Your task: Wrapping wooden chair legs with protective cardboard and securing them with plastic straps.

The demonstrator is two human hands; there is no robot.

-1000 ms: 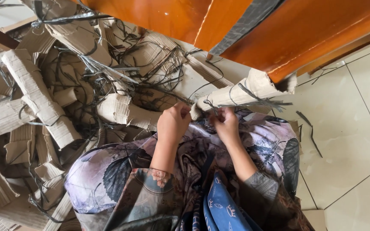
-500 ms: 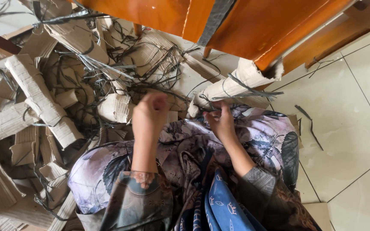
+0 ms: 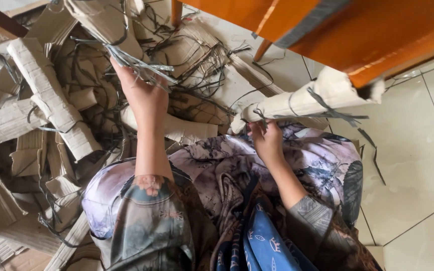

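My left hand (image 3: 144,98) is stretched out over the pile and grips a bundle of thin grey strips (image 3: 139,62) that fan out to the right. My right hand (image 3: 267,140) rests on my lap and pinches the near end of a rolled cardboard tube (image 3: 307,100), which lies across my knees and points right. More dark strips trail off that tube. My lap is covered by patterned grey and blue cloth (image 3: 227,165).
A heap of rolled and flattened cardboard pieces (image 3: 46,95) with tangled dark strips fills the floor to the left. An orange wooden piece of furniture (image 3: 357,30) with a leg (image 3: 177,10) overhangs at the top. Pale floor tiles (image 3: 418,150) lie to the right.
My left hand has left the tube end and swung up and left, pulling a bundle of strips away over the pile. My right hand stays on the tube.
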